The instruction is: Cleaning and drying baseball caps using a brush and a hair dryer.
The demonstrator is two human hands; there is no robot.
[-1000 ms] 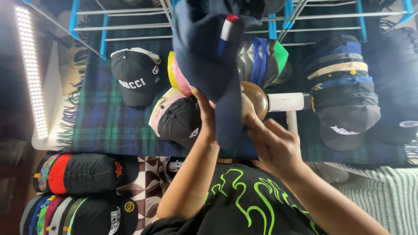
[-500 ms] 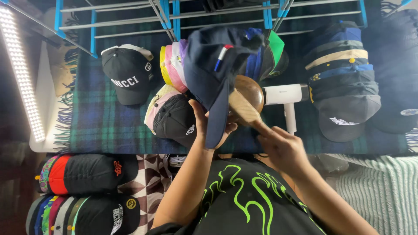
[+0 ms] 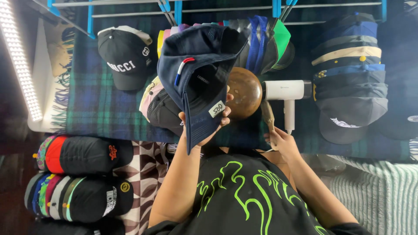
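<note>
1. One view, from the head, is given. A navy cap [image 3: 196, 78] is held up by the left hand [image 3: 204, 126], whose fingers are closed on the brim, thumb on the underside beside a small white tag [image 3: 216, 109].
2. The cap is judged light and soft in the crown, stiffer in the brim; the brim is the surest place to take hold, since the crown would crumple.
3. A wooden brush [image 3: 244, 93] is held by its handle in the right hand [image 3: 283, 143], fingers curled shut around it; its round head is seen just behind the cap's crown, whether touching cannot be told.
4. The cap is thus above the left hand and up-left of the right.
5. Beyond, a black cap [image 3: 124, 56], a white dryer [image 3: 285, 91], stacked caps [image 3: 348, 74] and a plaid cloth [image 3: 100, 109] are seen.
</note>
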